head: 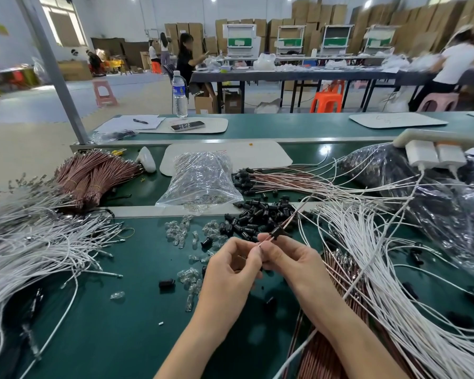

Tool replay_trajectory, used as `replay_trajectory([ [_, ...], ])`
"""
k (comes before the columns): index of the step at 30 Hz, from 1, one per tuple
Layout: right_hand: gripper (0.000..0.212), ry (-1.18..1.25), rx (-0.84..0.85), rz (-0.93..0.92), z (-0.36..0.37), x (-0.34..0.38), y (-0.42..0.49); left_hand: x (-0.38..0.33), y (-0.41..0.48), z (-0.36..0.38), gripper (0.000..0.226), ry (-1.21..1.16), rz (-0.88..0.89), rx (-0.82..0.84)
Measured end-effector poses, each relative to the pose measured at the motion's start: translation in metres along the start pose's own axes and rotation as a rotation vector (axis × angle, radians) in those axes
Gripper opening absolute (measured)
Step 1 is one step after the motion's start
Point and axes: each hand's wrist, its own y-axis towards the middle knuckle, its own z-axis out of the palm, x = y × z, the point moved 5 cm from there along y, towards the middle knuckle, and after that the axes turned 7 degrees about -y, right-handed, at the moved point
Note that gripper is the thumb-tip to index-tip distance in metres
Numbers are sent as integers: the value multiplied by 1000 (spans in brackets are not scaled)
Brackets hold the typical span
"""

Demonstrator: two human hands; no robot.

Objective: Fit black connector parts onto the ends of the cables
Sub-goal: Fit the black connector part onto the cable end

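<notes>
Pinching cable [293, 216], left hand [230, 266], right hand [292, 259] holding black connector [276, 231]

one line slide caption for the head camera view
A cable carrying a black connector, pinched by left hand and right hand above a green bench strewn with loose connectors and white cables

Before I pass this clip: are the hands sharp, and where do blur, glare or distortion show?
Head view: the left hand, right hand, small black connector and thin pink cable are sharp; the white-shirted person far right is motion-blurred; the clear plastic bag glints; the wide lens tilts the grey post.
</notes>
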Motion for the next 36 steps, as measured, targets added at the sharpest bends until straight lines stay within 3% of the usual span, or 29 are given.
replay_trajectory([
  [7,25,0,-15,33,-2,-4,2,-3,-1,-4,9,250,85,16],
  [11,23,82,-127,50,-9,-5,3,-11,2,-26,18,784,197,-166],
  [14,22,134,-148,80,-13,-6,4,-10,4,-56,30,1085,-3,-316],
  [17,25,167,-145,91,-14,-7,4,-2,1,-76,34,1257,-214,-303],
  [23,35,250,-124,124,-14,-7,4,4,2,-80,28,1164,-248,-258],
  [31,19,297,-84,181,-8,-9,2,6,3,-73,21,1135,-200,-225],
  [34,23,330,-61,194,-8,-10,2,2,4,-67,17,1051,-54,-251],
  [36,28,350,-55,209,-7,-12,3,-6,2,-57,10,794,117,-255],
])
